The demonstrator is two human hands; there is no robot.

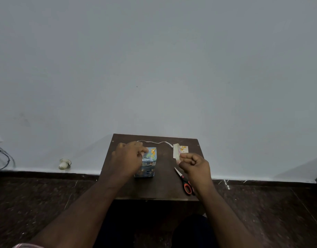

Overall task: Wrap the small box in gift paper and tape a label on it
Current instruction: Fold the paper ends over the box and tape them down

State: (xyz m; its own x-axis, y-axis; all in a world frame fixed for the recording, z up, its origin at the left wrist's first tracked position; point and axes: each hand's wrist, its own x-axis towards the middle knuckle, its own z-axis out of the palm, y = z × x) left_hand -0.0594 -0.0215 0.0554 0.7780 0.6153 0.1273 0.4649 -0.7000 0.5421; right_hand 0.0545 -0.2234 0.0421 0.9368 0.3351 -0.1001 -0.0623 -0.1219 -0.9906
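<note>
Standing upright on the dark surface [165, 185], the small box [147, 162] in patterned gift paper was held at its top by the left hand [130, 156], fingers curled over the upper edge. A pale strip of tape [176, 153] was pinched in the grip of the right hand [194, 166], just beside a small printed label [183, 149]. Scissors [185, 181] with orange-and-black handles lay partly under the right wrist. A white cord [157, 142] was seen along the far edge.

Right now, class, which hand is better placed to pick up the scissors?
Probably the right hand. It hovers just above the scissors on the table's right side, though its grip pinches a strip. The left hand holds the wrapped box.
</note>
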